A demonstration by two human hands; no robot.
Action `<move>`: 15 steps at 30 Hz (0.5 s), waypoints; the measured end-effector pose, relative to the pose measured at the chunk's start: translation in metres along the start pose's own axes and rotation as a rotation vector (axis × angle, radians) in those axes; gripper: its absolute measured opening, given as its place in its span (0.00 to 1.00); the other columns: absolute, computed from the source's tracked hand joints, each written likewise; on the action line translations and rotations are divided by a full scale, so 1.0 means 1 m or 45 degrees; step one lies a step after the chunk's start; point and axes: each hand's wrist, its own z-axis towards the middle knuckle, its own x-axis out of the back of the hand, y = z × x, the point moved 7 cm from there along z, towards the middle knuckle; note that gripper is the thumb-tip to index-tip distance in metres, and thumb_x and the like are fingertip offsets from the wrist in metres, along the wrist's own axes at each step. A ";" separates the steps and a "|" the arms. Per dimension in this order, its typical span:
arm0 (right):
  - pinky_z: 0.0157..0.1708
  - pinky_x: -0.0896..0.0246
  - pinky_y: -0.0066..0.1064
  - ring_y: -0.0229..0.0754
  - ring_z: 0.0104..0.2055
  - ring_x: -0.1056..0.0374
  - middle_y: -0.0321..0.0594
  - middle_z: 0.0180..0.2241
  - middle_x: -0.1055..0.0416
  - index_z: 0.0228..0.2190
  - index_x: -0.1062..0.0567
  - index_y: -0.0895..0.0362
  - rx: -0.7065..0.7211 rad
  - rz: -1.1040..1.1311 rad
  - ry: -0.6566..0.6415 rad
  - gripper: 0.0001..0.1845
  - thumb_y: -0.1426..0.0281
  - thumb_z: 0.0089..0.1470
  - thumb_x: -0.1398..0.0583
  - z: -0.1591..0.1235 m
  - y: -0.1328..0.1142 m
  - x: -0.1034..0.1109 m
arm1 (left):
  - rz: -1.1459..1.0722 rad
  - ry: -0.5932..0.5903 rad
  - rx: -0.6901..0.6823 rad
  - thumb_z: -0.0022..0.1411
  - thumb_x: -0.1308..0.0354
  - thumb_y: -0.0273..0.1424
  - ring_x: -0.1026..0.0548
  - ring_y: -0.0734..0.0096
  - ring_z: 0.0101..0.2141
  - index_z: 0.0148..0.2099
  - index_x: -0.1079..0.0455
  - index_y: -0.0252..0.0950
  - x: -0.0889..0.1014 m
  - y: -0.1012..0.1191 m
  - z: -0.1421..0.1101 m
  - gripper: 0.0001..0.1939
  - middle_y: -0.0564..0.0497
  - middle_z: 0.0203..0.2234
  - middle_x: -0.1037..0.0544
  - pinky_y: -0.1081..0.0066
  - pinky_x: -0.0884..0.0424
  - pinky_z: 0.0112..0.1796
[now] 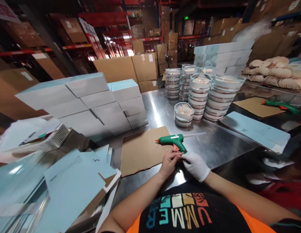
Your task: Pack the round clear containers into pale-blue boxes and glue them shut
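Note:
A green hot glue gun lies on its side with its orange nozzle over a brown cardboard sheet. A clear glue stick sticks out of its back end. Just below the grip, my bare left hand and my white-gloved right hand meet at the fingertips. Both hands have their fingers pinched together. Whatever lies between them is too small or hidden to make out. I cannot tell whether they touch the end of the grip.
Stacked round clear-lidded containers stand beyond on the metal table. White boxes form a wall at left, above pale blue cartons. Rightward are a blue box, another glue gun and a blurred person's shoe.

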 end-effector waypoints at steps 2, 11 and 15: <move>0.40 0.33 0.32 0.45 0.38 0.25 0.44 0.35 0.19 0.38 0.16 0.56 -0.001 0.001 0.003 0.15 0.78 0.63 0.43 -0.002 0.002 -0.001 | 0.020 -0.025 0.036 0.68 0.35 0.51 0.21 0.53 0.49 0.49 0.15 0.39 -0.001 -0.005 0.001 0.21 0.41 0.45 0.19 0.53 0.26 0.56; 0.42 0.32 0.35 0.48 0.41 0.25 0.46 0.37 0.20 0.34 0.15 0.57 0.025 -0.068 -0.108 0.08 0.74 0.61 0.37 -0.002 0.021 -0.005 | 0.153 -0.184 0.192 0.41 0.20 0.19 0.19 0.47 0.53 0.54 0.19 0.38 -0.010 -0.016 0.004 0.36 0.40 0.51 0.17 0.49 0.25 0.58; 0.39 0.35 0.33 0.46 0.39 0.26 0.46 0.35 0.20 0.36 0.15 0.57 0.004 -0.101 -0.126 0.10 0.73 0.64 0.39 -0.005 0.025 -0.003 | 0.232 -0.209 0.199 0.42 0.24 0.16 0.19 0.49 0.50 0.49 0.17 0.38 -0.011 -0.013 0.004 0.30 0.42 0.47 0.16 0.52 0.26 0.57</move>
